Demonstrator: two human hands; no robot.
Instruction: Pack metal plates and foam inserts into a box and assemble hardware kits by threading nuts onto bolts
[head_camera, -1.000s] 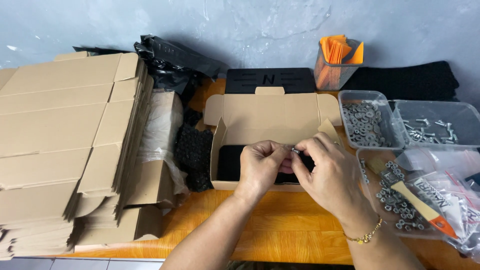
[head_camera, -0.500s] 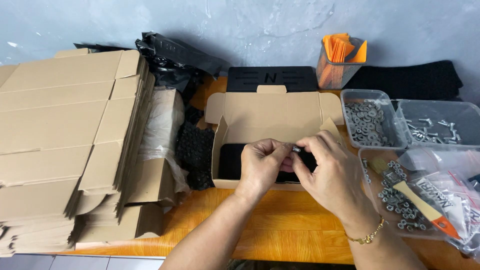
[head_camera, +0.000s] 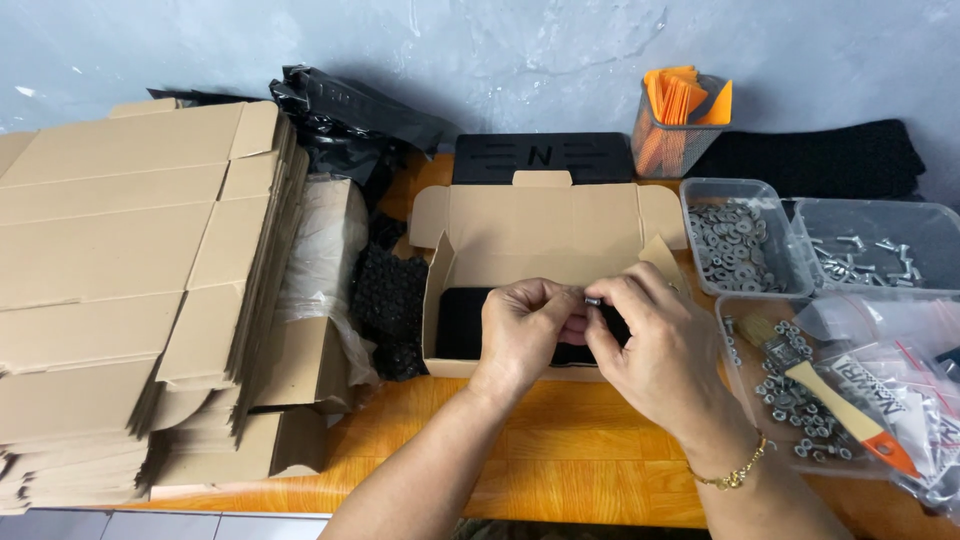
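Both hands meet over the open cardboard box: the left hand is curled with its fingers drawn in, and the right hand comes in from the side, thumb and forefinger pinched together on a small metal fastener that shows as a bright speck between the two hands. Whether the left hand grips the same piece or only steadies something dark beneath it, I cannot tell from where I stand. Under the fingers, inside the box, lies a black part, partly hidden by the knuckles.

To my eye the step in hand is fitting or threading that small piece, held just above the black part; the next move seems to call for fine fingertip turning while the other hand keeps things from slipping, since the piece is tiny and could drop into the box.

Just to the right stand clear plastic tubs: one of washers, one of screws, and a nearer tray of nuts with a wooden-handled brush lying across it. Behind the box sit a black panel and a mesh cup of orange pieces. On the left of the counter rises a tall stack of flattened cartons, with black bubble wrap between it and the box
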